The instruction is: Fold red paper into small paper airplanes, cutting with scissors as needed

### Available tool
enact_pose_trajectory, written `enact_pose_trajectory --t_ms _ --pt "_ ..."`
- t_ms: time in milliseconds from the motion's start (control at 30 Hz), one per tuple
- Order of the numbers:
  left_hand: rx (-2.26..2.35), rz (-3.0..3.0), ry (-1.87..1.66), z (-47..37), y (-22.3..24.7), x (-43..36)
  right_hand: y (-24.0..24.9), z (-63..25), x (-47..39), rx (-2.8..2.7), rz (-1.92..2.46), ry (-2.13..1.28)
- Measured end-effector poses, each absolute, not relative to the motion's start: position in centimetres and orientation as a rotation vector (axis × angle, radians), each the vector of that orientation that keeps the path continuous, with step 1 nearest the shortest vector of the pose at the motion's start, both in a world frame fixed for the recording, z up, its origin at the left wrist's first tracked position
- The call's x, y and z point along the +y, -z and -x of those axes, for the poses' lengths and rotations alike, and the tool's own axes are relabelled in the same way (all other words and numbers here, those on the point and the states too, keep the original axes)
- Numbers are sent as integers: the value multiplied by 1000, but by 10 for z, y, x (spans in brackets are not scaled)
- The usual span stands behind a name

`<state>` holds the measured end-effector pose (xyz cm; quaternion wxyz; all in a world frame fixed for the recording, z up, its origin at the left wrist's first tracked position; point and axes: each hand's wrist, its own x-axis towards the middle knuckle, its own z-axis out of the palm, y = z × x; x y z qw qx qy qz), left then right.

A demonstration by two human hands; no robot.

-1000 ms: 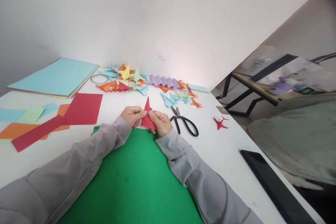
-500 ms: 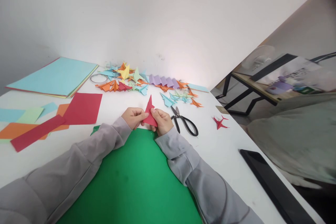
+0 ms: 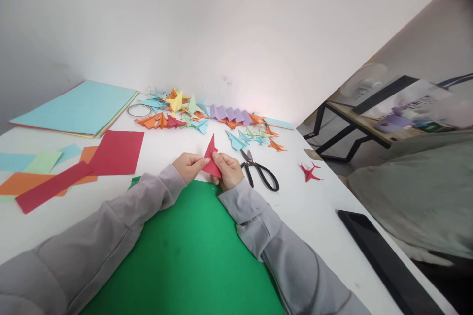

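Note:
A folded piece of red paper, with a tall pointed tip, is held up over the far edge of a green sheet. My left hand pinches its left side between thumb and fingers. On the lower right, my right hand grips it with the thumb pressed on the front face. Both hands' lower fingers are partly hidden behind the paper. Just right of my right hand lie black-handled scissors, blades pointing away. Farther right rests a small folded red paper figure.
Loose coloured paper, including a red sheet, lies at left before a stack of large blue-topped sheets. Folded paper figures pile along the wall beside a metal ring. A black flat object lies along the right edge.
Both hands stay in nearly the same place on the red paper. The fingers of my left hand have shifted slightly beneath it; the objects on the table have not moved.

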<state>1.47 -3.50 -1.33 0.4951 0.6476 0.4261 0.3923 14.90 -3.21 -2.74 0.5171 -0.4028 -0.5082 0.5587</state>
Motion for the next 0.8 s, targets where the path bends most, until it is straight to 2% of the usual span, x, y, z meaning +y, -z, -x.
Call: enact_pose_trajectory --t_ms 500,800 --pt "1054 -1458 -970 -13 11 -37 28 -150 -28 -1158 931 -1401" --pt "918 -1170 -944 -9 12 -26 22 -158 -32 -1324 820 -1692"
